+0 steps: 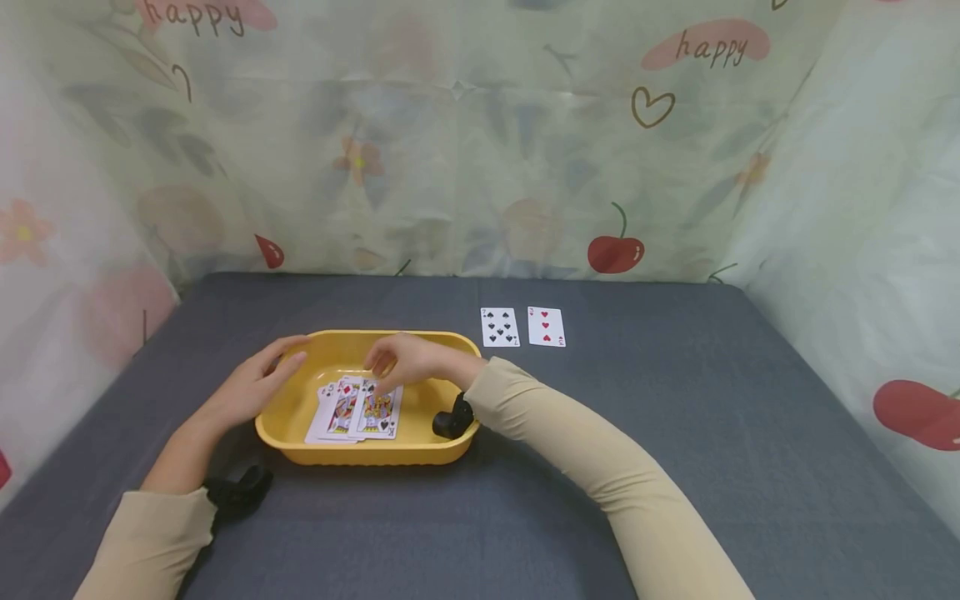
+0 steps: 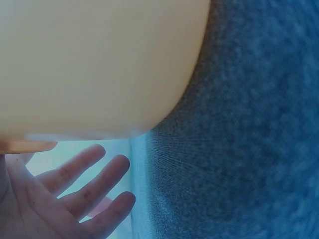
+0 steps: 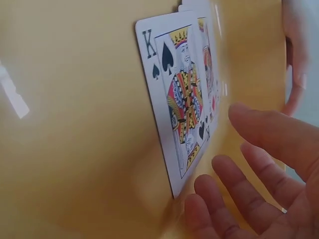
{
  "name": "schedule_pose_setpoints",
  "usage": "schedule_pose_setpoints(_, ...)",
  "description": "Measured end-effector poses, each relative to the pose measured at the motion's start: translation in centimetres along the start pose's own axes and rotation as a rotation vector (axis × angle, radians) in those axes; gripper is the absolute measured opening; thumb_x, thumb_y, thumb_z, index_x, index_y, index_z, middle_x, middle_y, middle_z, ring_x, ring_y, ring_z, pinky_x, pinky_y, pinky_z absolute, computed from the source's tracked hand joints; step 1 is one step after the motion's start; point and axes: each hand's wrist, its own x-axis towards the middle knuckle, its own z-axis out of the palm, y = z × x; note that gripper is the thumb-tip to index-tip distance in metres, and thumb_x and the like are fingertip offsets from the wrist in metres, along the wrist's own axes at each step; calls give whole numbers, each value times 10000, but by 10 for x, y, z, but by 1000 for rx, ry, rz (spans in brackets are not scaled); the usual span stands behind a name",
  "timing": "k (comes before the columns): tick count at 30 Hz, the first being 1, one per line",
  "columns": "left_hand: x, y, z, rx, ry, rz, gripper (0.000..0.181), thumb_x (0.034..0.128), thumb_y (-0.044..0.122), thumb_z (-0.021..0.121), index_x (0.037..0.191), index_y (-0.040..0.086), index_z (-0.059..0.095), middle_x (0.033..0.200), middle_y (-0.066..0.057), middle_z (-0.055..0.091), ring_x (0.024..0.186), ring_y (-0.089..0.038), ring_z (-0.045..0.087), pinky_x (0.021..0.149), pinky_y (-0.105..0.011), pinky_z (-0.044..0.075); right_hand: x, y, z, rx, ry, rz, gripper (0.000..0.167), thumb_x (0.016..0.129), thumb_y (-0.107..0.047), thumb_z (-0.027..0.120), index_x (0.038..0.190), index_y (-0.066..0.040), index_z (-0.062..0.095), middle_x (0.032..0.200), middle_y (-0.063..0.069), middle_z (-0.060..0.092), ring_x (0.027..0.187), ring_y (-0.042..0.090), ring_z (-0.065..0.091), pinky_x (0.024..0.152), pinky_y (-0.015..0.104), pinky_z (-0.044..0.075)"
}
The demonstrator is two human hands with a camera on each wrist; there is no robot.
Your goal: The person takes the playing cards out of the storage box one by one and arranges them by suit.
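Note:
A yellow plastic tray (image 1: 360, 457) sits on the dark cloth, with overlapping playing cards lying in its left half. On top is the king of spades (image 3: 182, 99); a king of diamonds (image 1: 346, 408) shows partly from under it, with more cards (image 1: 321, 423) beneath. My right hand (image 1: 416, 358) hovers inside the tray just over the king of spades. Its thumb and fingers (image 3: 229, 174) are apart and loosely bent, with nothing between them. At the tray's left rim rests my left hand (image 1: 251, 387), its fingers (image 2: 94, 191) spread and fairly straight.
Two cards lie face up on the dark tablecloth (image 1: 675, 367) behind the tray to the right: a seven of spades (image 1: 499, 327) and a three of hearts (image 1: 546, 327). Patterned curtains (image 1: 457, 167) enclose the back and sides.

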Motion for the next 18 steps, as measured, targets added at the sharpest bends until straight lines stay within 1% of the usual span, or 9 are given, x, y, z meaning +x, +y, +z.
schedule_pose_setpoints(4, 0, 1, 0, -3, 0, 0, 574, 996, 437, 346, 1432, 65, 319, 1465, -263, 312, 1285, -447, 368, 1011, -603, 333, 0, 0, 2, -70, -14, 11, 430, 765, -93, 752, 1157, -37, 585, 1177, 117, 622, 1110, 204, 567, 904, 196, 450)
schedule_pose_setpoints(8, 0, 0, 0, -5, -4, -1, 576, 996, 438, 344, 1433, 64, 316, 1467, -262, 309, 1286, -448, 366, 1012, -604, 333, 0, -1, 4, -162, -33, 37, 465, 751, -120, 770, 1172, -71, 577, 1190, 98, 605, 1097, 188, 555, 922, 223, 448)
schedule_pose_setpoints(12, 0, 0, 0, -8, -11, -3, 580, 996, 441, 339, 1437, 65, 309, 1469, -264, 303, 1286, -449, 367, 1011, -604, 338, -1, -3, 8, -229, -52, 65, 505, 726, -142, 796, 1171, -117, 559, 1168, 73, 590, 1029, 160, 536, 857, 213, 444)
schedule_pose_setpoints(18, 0, 0, 1, -7, -7, 3, 562, 998, 425, 349, 1434, 71, 317, 1466, -259, 312, 1286, -448, 369, 1012, -604, 335, -1, -4, 11, -264, -71, 107, 510, 717, -180, 809, 1139, -162, 523, 1094, 41, 566, 939, 141, 509, 751, 194, 429)
